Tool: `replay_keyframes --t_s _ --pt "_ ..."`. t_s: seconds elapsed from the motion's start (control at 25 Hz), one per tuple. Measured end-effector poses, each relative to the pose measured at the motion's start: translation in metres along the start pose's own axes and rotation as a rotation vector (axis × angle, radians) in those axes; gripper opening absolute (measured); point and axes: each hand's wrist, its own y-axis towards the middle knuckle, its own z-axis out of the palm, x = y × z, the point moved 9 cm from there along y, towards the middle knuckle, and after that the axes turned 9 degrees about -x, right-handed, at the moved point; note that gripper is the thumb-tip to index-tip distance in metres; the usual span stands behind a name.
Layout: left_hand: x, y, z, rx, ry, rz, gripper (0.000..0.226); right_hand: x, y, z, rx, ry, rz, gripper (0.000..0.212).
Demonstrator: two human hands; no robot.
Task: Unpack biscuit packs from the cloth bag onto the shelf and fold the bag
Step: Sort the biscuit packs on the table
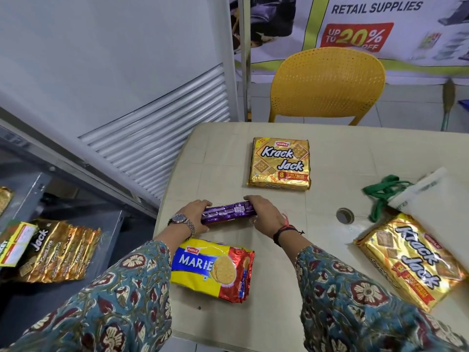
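Observation:
A purple biscuit pack [225,212] lies lengthwise on the beige table [330,148], gripped at its left end by my left hand [196,215] and at its right end by my right hand [264,212]. Just in front of it lies a yellow and red Marie pack [212,269]. One gold Krack Jack pack [280,163] sits further back on the table. Another Krack Jack pack [411,260] lies at the right, partly under the white cloth bag [436,199] with green handles [383,193].
A grey metal shelf [111,224] at the lower left holds gold Krack Jack packs [61,252] and a yellow-green box [15,243]. A yellow plastic chair [327,85] stands behind the table. A white louvred cabinet [152,138] stands at the left. The table has a round hole [345,215].

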Motion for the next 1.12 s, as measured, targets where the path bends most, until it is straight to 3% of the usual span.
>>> replay_keyframes --t_s 0.16,0.44,0.72,0.84,1.12 --pt "0.010 0.004 -0.002 -0.057 -0.098 0.009 0.059 -0.002 0.015 0.011 0.106 -0.002 0.017 0.052" --pt "0.020 0.016 -0.004 -0.027 -0.185 0.033 0.059 -0.005 0.029 0.014 0.232 -0.111 0.008 0.054" --pt "0.011 0.014 -0.006 -0.111 -0.118 0.198 0.055 0.001 0.024 0.016 0.161 -0.279 -0.128 0.055" --pt "0.011 0.010 -0.007 -0.142 -0.085 0.245 0.053 0.007 0.024 0.013 0.119 -0.385 -0.173 0.045" --pt "0.007 0.012 -0.004 -0.082 -0.052 0.315 0.053 0.009 0.014 0.019 0.146 -0.407 -0.158 0.042"
